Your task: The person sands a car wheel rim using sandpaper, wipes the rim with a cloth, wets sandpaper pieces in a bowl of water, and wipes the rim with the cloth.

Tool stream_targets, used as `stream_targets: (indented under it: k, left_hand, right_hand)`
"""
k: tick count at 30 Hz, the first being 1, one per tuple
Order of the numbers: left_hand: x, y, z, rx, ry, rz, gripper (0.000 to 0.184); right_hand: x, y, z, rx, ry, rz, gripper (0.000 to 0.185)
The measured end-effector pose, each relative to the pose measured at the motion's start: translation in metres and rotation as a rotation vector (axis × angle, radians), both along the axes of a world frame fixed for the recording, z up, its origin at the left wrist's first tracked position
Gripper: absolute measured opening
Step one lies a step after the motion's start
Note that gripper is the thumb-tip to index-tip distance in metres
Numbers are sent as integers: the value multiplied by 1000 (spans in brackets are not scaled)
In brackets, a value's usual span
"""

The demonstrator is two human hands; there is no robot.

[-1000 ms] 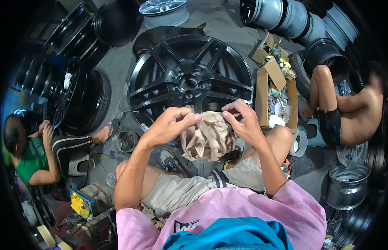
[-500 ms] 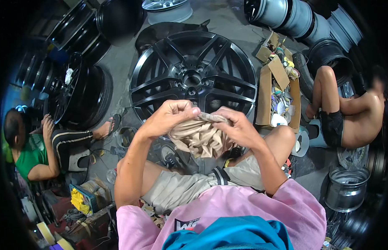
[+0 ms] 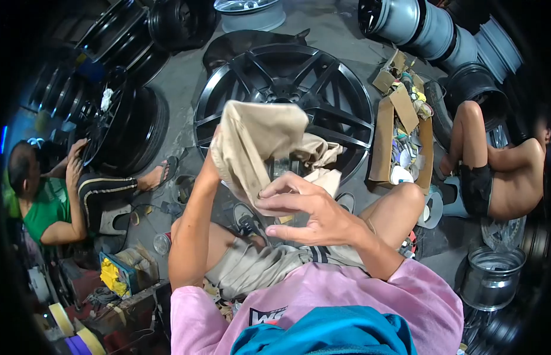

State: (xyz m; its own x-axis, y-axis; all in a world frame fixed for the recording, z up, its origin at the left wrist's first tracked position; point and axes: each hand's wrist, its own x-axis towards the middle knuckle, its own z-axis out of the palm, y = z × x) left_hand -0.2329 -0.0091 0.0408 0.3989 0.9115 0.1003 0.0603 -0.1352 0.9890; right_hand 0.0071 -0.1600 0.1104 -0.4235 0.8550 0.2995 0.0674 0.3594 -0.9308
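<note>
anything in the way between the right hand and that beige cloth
Nothing visible: the right hand's fingertips overlap the lower part of the beige cloth in this view, though actual contact is hard to tell. The black wheel lies beyond the cloth, not between them.

the beige cloth (image 3: pixel 261 127) looks matt and creased all over. the black wheel (image 3: pixel 337 114) is smooth metal, glossy enough to gleam from where i stand. the box (image 3: pixel 379 148) is dull brown cardboard, the silver rim (image 3: pixel 493 281) shiny metal, the floor (image 3: pixel 187 94) matt grey, the pink shirt (image 3: pixel 346 290) plain matt fabric.
</note>
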Motion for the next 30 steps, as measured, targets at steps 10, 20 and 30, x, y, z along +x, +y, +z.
stream_targets:
  k: [10,20,30]
  left_hand:
    - [-7,-18,50,-478,-675,7,62]
    - [0,-9,49,-487,-789,-134,53]
    - [9,4,74,-479,-1082,-355,55]
  right_hand:
    - [37,30,-27,-87,-33,-434,29]
    - [39,74,2,-288,499,-417,22]
    - [49,105,85,69,358,-262,54]
